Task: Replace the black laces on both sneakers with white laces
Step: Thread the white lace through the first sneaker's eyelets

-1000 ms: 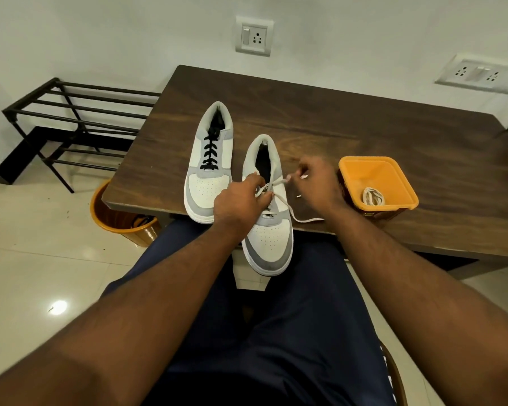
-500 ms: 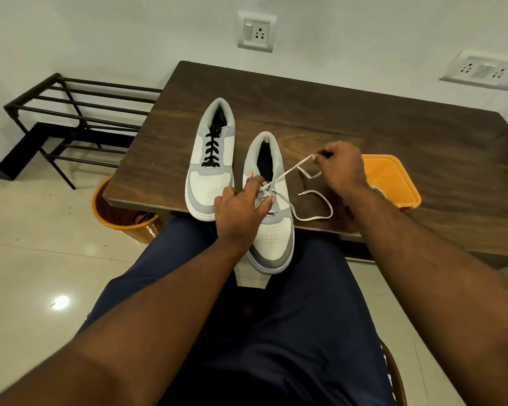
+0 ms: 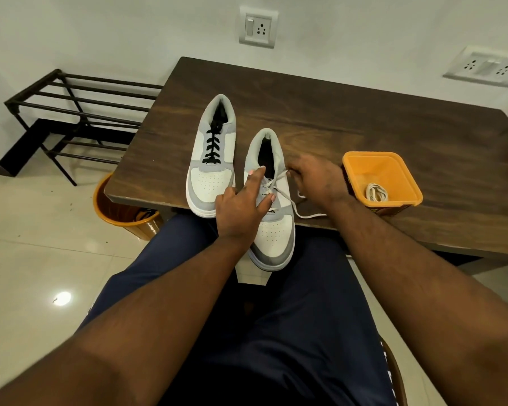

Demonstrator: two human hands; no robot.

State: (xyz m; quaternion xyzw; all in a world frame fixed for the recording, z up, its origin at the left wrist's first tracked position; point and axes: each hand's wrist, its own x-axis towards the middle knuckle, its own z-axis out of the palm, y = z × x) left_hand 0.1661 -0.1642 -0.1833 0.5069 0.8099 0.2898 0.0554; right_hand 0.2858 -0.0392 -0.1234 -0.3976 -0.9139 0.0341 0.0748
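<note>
On the dark brown wooden table (image 3: 349,112), two grey-and-white low-top sneakers lie side by side, toes toward the person. Far-left grey-and-white sneaker (image 3: 211,159): fully laced with a black flat lace (image 3: 211,146), toe just over the table's near edge. Near grey-and-white sneaker (image 3: 272,206): toe overhangs the edge well past the tabletop, above the lap in dark navy trousers (image 3: 276,332). A white flat lace (image 3: 273,184) is threaded through its lower eyelets only; upper eyelets bare, tongue opening dark.

Left hand (image 3: 241,212): rests on the near sneaker's left side, index finger extended straight along the collar edge, thumb laid across the lace rows. Fingers straight, gripping nothing.

Right hand (image 3: 317,180): just right of the near sneaker, fingers curled, pinching one end of the white lace, which runs taut from the eyelets to the fingertips. The lace's other free end trails loose on the table by the right wrist.

Orange square plastic tub (image 3: 355,171): stands right of the right hand, close to the near edge. A coiled second white lace (image 3: 377,191) lies in its bottom.

Surroundings: black metal rack (image 3: 71,112) left of the table; orange round bin (image 3: 100,200) on the floor below the table's left corner; white wall sockets (image 3: 257,26) above.
</note>
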